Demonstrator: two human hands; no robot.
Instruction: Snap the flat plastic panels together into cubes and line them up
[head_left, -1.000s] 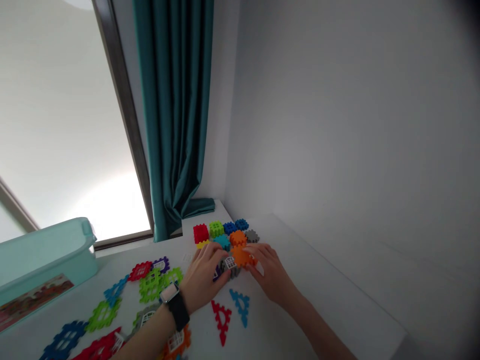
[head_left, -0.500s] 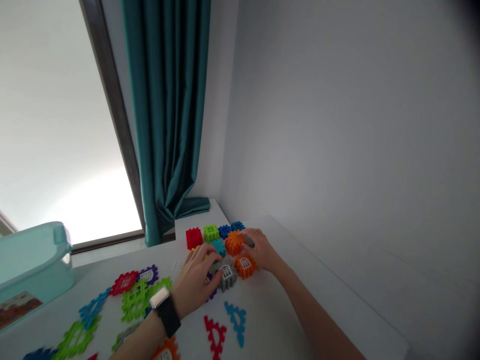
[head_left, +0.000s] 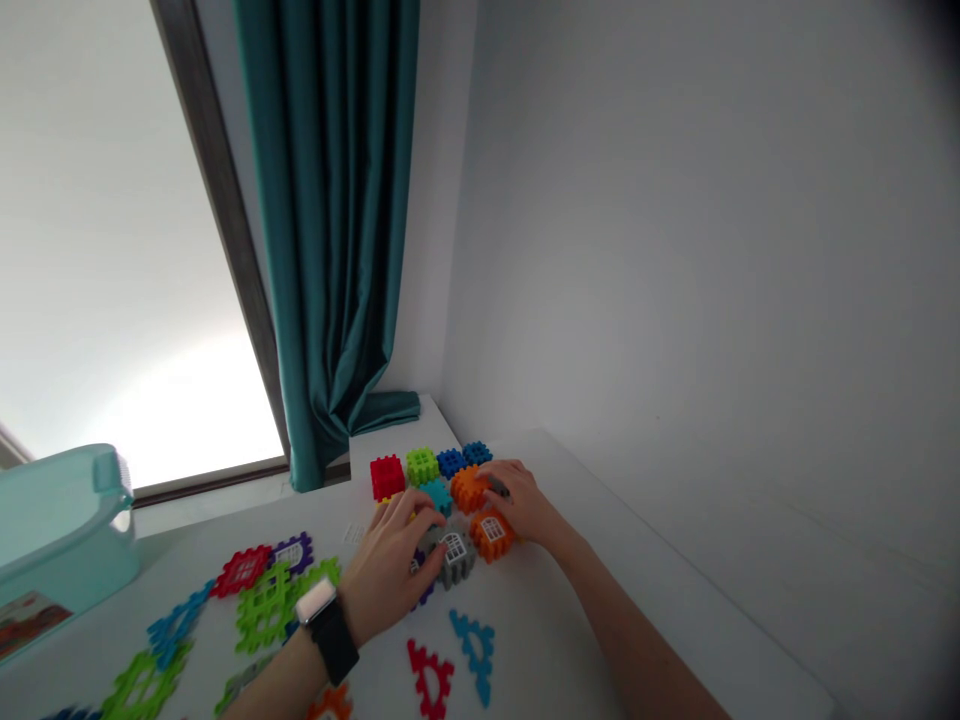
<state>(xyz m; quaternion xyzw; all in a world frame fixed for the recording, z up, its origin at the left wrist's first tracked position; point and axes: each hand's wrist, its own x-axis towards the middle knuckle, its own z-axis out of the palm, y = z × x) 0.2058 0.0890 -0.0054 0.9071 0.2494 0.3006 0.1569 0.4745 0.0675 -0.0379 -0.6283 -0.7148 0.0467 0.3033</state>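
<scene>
Grey plastic waffle cube (head_left: 457,560) is touched by the fingers of the left grip (head_left: 391,572); 2 orange cubes (head_left: 493,535) just beside that cube lie under the right grip (head_left: 521,502); whether either grip is clamped cannot be told.

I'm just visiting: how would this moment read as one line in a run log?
left hand: on grey window block | right hand: on orange block, beside orange window block | nearby: red block, flat plastic pieces

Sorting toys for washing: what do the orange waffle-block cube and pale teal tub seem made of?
The orange waffle-block cube looks like moulded satin plastic: crisp lattice edges, even colour. The pale teal tub looks like smooth plastic, given its sheen; exact type unclear.
</scene>
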